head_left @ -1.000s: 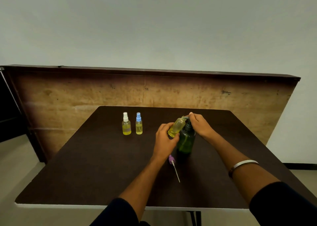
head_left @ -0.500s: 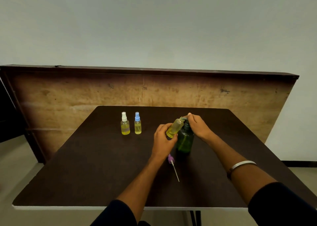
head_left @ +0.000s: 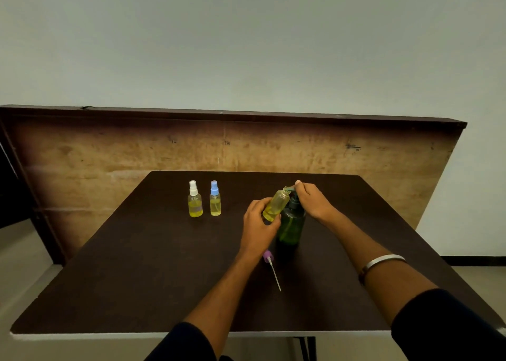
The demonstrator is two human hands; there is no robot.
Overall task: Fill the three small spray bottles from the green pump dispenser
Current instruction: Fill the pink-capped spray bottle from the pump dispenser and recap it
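Bottles with white (head_left: pixel 195 200) and blue (head_left: pixel 215 199) spray caps stood capped on the dark table (head_left: pixel 137 264), far left. Centre, the left hand (head_left: pixel 258 223) gripped an uncapped bottle (head_left: pixel 276 206), tilted to the green pump dispenser (head_left: pixel 291 223). Its purple sprayer (head_left: pixel 271 264) lay nearby. The right hand (head_left: pixel 313 203), fingers curled, pressed the pump.

We saw the green pump dispenser (head_left: pixel 292 223) upright on the tabletop (head_left: pixel 137 264). Uncapped spray bottle (head_left: pixel 276 205) tilted, mouth at the pump spout, part-filled yellow. Its purple spray cap (head_left: pixel 271 267) lay flat nearby. White-capped bottle (head_left: pixel 195 200) and blue-capped bottle (head_left: pixel 215 199) stood side by side, far left, both holding yellow liquid.
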